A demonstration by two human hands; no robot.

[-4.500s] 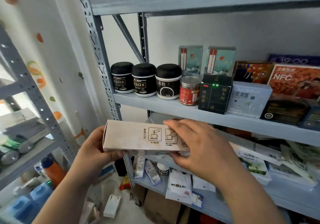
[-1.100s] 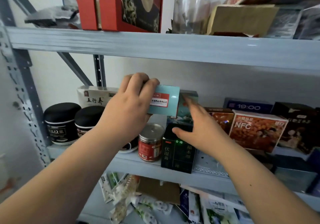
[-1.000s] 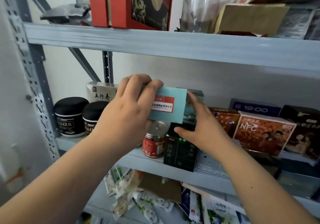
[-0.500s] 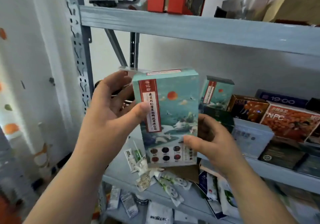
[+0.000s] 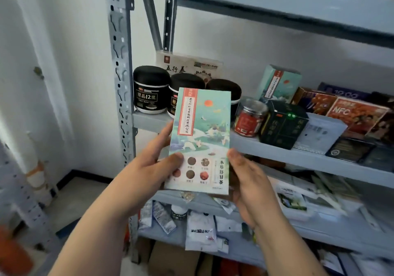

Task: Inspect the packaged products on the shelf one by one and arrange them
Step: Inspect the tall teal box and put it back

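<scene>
Teal cardboard tea box [image 5: 200,139], just lifted off grey metal shelf [image 5: 287,154] beyond, upright between left grip [image 5: 147,169] and right grip [image 5: 251,186], both pinching lower edges; inspection underway.

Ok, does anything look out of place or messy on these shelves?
Yes: on the lower shelf, loose sachets lie scattered at all angles, and some seem to overhang its front edge. The teal box, held by the left hand and right hand, looks undamaged.
</scene>
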